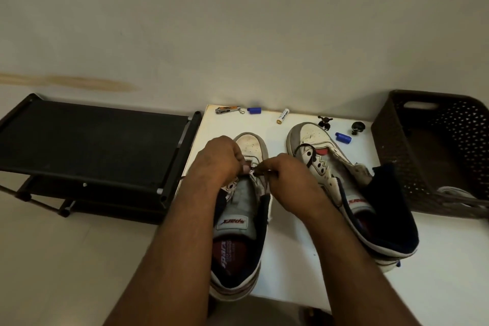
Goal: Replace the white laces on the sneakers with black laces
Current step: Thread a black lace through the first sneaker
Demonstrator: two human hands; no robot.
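Two worn white sneakers stand on a white table (291,259), toes pointing away from me. Over the left sneaker (238,222), near its lowest eyelets, my left hand (219,159) and my right hand (288,180) meet, both pinching a thin black lace (255,167). The right sneaker (341,180) carries a black lace (308,152) threaded through its front eyelets, its tongue folded open. White laces (460,200) lie in the brown basket at the right.
A brown perforated basket (412,140) sits at the table's right end. A black shoe rack (87,151) stands to the left on the floor. Along the table's far edge lie a nail clipper (227,109), blue caps (254,110), a battery (282,116) and small black pieces (357,127).
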